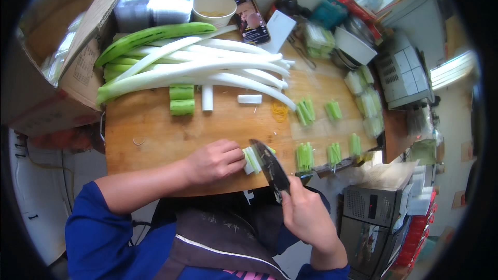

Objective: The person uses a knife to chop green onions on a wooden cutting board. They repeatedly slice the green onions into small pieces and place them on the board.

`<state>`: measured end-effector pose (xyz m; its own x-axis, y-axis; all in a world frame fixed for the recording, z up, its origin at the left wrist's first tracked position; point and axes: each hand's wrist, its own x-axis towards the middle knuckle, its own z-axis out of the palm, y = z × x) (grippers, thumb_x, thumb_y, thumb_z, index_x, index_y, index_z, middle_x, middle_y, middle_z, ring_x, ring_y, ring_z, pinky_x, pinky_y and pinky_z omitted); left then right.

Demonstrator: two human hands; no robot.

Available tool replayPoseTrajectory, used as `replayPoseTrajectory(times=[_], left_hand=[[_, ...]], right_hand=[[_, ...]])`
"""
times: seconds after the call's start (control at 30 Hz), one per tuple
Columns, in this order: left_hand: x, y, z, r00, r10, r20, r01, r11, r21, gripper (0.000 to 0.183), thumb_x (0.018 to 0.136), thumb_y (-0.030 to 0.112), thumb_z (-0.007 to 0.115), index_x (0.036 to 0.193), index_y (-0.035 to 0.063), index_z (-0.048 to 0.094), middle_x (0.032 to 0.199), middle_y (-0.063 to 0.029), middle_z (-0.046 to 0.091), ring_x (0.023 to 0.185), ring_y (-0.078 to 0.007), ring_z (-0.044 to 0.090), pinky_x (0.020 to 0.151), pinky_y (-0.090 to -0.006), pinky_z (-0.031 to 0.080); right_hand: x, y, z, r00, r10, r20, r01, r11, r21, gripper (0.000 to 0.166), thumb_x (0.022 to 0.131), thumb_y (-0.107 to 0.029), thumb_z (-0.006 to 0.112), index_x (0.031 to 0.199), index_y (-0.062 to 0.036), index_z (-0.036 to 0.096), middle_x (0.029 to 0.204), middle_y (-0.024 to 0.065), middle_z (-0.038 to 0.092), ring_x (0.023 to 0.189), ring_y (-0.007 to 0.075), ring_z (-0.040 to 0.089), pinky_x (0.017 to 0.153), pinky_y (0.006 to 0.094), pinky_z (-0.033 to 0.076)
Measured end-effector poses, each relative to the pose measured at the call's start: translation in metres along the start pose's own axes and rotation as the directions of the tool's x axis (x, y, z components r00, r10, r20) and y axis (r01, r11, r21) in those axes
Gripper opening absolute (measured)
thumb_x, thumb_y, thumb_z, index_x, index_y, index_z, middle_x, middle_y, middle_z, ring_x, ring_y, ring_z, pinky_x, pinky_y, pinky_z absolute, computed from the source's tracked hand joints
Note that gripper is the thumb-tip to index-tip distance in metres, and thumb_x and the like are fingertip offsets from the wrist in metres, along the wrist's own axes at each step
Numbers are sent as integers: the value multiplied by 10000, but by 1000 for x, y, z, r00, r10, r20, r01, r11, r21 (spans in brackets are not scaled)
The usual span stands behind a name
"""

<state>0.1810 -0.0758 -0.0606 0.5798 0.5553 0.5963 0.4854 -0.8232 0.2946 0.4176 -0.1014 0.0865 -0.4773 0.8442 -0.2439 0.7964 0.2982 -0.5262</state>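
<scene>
My right hand point(305, 210) grips a dark-bladed kitchen knife point(274, 169), its blade angled across cut green and white strips point(253, 160) at the front of a wooden cutting board point(155, 140). My left hand point(218, 160) has its fingers curled against the left side of those strips. Long white scallion or leek stalks point(194, 68) lie in a pile at the back, with a green gourd point(155, 37) on top. Two short green cylindrical pieces point(182, 107) and white stalk pieces point(207, 99) rest in front of the pile. Small bundles of green strips point(305, 156) lie to the right.
Yellow rubber bands point(279, 111) lie on the board. Behind are clear plastic lids point(155, 4), a paper bowl point(214, 7), a lit smartphone point(252, 19) and a white box point(279, 31). Wrapped vegetable packs point(367, 101) line the right edge; a cardboard box point(74, 81) stands left.
</scene>
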Motion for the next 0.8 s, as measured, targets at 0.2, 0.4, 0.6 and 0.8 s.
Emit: replayPoseTrajectory(times=[0.2,0.4,0.6,0.8], left_hand=[[4,2,-3,1000,8,-11,-8,1000,18,225,727,122,615,920,12,649,949,-93,605,936,-250,618,822,-349,513],[3,2,-2,1000,-6,5,6,1000,1,227,729,124,605,923,15,650,962,-93,609,952,-246,619,826,-346,511],[2,1,-2,1000,8,7,-8,1000,5,212,731,121,599,912,20,642,949,-91,603,934,-245,615,812,-350,511],[3,1,-4,1000,-2,28,2,1000,2,199,734,117,600,905,23,640,966,-93,607,940,-245,616,815,-354,515]], right_hand=[[2,1,4,997,-24,71,26,999,-23,194,901,-3,577,1069,43,492,744,273,620,695,466,628,579,497,493],[10,6,11,995,-35,88,35,999,7,196,901,-5,581,1061,54,484,732,277,616,681,467,625,580,497,490],[19,19,19,997,43,71,-52,989,141,195,920,-26,574,1070,63,486,704,275,610,693,472,622,580,480,489],[3,3,4,998,10,66,-13,999,37,197,906,-12,577,1064,57,482,722,274,616,702,473,623,587,493,490]])
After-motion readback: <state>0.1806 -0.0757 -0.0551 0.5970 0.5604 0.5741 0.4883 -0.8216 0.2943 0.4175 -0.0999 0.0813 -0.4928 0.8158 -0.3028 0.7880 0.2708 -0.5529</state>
